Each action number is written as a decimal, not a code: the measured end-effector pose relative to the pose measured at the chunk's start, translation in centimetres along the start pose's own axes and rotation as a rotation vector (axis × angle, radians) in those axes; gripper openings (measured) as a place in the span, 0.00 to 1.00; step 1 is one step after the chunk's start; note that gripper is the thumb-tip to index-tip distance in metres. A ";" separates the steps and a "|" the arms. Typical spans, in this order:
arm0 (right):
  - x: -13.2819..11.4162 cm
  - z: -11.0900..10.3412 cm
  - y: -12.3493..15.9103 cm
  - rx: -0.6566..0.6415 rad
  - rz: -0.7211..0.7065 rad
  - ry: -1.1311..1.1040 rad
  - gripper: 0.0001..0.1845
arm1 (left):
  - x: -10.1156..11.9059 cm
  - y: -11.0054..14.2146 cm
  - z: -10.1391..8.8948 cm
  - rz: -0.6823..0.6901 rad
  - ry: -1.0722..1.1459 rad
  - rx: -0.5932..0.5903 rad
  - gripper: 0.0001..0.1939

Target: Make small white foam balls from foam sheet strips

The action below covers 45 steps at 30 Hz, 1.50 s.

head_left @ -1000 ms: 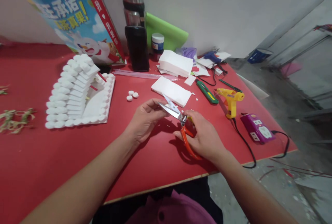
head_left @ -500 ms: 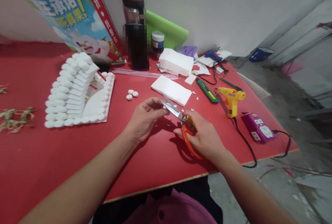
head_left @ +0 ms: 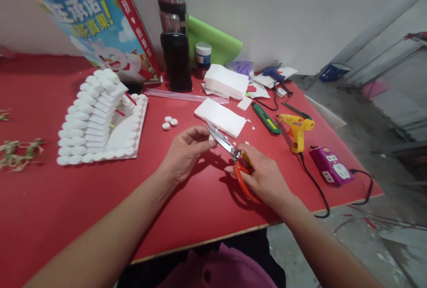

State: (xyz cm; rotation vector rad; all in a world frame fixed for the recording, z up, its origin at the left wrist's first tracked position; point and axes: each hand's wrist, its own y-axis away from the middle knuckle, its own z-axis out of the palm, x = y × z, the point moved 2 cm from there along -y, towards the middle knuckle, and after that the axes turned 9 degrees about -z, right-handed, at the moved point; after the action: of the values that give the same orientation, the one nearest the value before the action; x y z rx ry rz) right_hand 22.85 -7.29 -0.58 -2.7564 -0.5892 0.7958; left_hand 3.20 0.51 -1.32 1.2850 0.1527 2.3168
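Note:
My right hand (head_left: 265, 174) grips the orange handles of a pair of scissors (head_left: 230, 150), whose steel blades point up and left. My left hand (head_left: 187, 152) is pinched on a tiny white foam piece (head_left: 211, 138) held right at the blades. Just beyond the blades lies a flat white foam slab (head_left: 220, 117). Three small white foam discs (head_left: 169, 122) sit on the red table (head_left: 50, 199) to the left of it.
A white foam model (head_left: 100, 119) stands at the left. A yellow glue gun (head_left: 296, 128), green utility knife (head_left: 266, 118) and purple power strip (head_left: 330, 165) lie at the right. Behind are a foam stack (head_left: 226, 80), flask (head_left: 173, 25), green roll (head_left: 213, 41) and poster (head_left: 96, 21).
The scissor blades have closed somewhat and shifted slightly. Both hands stay in nearly the same place above the table.

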 end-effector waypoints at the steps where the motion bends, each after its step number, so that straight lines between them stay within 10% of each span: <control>1: 0.0 -0.1 0.1 0.005 0.020 -0.016 0.19 | 0.0 0.0 0.0 -0.006 -0.002 0.003 0.16; 12: 5.1 -4.4 0.4 -0.116 0.562 0.508 0.27 | 0.1 0.1 -0.3 -0.162 0.052 -0.104 0.18; 21: 4.2 -5.6 -2.0 -0.175 0.371 0.668 0.17 | 0.2 -0.6 -1.2 -0.150 0.187 -0.141 0.14; 27: -1.1 -3.2 -8.2 0.070 -0.100 -0.068 0.14 | 0.4 -1.0 -1.6 -0.213 0.297 -0.040 0.06; 32: -0.6 0.1 -9.8 -0.003 -0.077 -0.634 0.20 | 0.6 -1.0 -1.8 -0.183 0.230 -0.122 0.12; 45: -1.0 0.5 -8.2 -0.156 -0.173 -0.669 0.07 | 0.2 -0.6 -2.2 -0.382 -0.130 -0.284 0.22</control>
State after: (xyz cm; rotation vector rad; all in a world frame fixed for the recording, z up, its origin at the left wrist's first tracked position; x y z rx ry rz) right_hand 19.24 -0.31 1.97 -2.4746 -1.0225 1.6990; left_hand 1.53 1.40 -2.59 1.1445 0.0199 1.8511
